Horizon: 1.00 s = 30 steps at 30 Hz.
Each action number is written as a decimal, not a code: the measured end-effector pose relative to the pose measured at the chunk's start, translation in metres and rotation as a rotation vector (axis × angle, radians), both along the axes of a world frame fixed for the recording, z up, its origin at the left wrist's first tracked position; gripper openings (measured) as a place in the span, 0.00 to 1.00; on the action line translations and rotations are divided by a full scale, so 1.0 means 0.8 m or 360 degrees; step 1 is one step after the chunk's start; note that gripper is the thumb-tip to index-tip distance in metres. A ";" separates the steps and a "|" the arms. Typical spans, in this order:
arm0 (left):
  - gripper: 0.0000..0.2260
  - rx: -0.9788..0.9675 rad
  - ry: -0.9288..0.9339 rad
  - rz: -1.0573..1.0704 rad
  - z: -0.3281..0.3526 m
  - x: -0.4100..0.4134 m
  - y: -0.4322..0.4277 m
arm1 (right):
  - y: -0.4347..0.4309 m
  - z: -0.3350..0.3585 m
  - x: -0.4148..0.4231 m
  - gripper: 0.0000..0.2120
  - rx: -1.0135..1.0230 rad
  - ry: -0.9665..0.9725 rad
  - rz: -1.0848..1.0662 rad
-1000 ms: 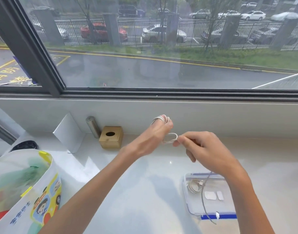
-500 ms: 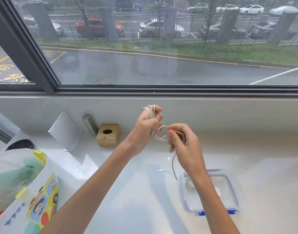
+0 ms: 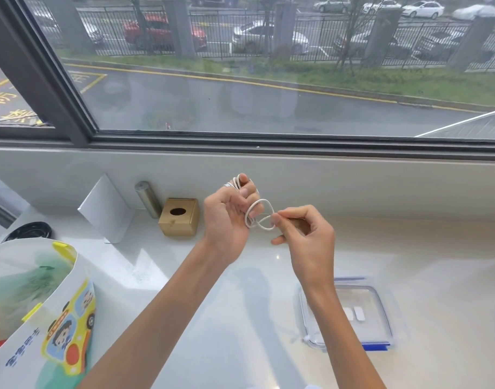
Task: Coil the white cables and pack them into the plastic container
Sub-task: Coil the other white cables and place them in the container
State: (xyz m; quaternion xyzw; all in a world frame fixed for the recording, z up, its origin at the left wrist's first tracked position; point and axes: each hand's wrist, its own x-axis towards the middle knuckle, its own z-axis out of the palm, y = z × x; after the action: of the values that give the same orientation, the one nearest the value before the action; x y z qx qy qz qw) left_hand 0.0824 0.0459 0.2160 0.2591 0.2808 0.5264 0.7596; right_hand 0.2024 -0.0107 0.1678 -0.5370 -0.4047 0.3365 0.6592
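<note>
Your left hand [image 3: 226, 220] is holding up a white cable [image 3: 259, 214] above the pale sill [image 3: 240, 304], fingers curled, with several turns of the cable lying wrapped over the raised fingertips [image 3: 242, 181]. A loop of the same cable is hanging off the lower fingers and crossing into a figure-eight toward your right hand [image 3: 305, 234]. Your right hand is pinching the cable's near strand between thumb and forefinger, the remaining fingers loosely bent. Both hands are working just beside each other, well above the surface. The plastic container [image 3: 381, 310], clear with a blue clip at its near edge, is sitting open on the sill below your right forearm; two small white pieces are lying inside it, and whether a coiled cable is in it cannot be told behind the arm. A small wooden box [image 3: 180, 217] is standing against the wall to the left, and a printed bag [image 3: 38, 318] is occupying the near left corner.
</note>
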 end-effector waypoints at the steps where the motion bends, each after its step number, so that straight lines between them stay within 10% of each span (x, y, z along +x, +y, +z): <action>1: 0.14 0.0000 0.0003 -0.0015 0.000 0.000 -0.001 | 0.001 0.000 0.000 0.06 -0.0041 0.0094 0.0033; 11: 0.10 0.0420 0.0686 -0.0082 -0.015 0.004 -0.005 | -0.003 -0.006 0.011 0.10 -0.0150 0.0285 0.0309; 21: 0.09 0.0173 0.0601 -0.0524 0.005 0.010 -0.001 | 0.006 0.000 0.022 0.14 0.0226 -0.0136 0.0167; 30: 0.14 0.0842 0.1699 -0.0714 0.017 0.018 0.002 | 0.006 -0.005 0.033 0.13 0.0297 0.0006 -0.0037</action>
State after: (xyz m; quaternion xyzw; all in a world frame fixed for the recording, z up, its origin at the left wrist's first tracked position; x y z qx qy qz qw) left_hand 0.0970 0.0472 0.2299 0.7171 0.4202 0.2044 0.5171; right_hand 0.2288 -0.0060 0.1638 -0.4773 -0.4267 0.2907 0.7110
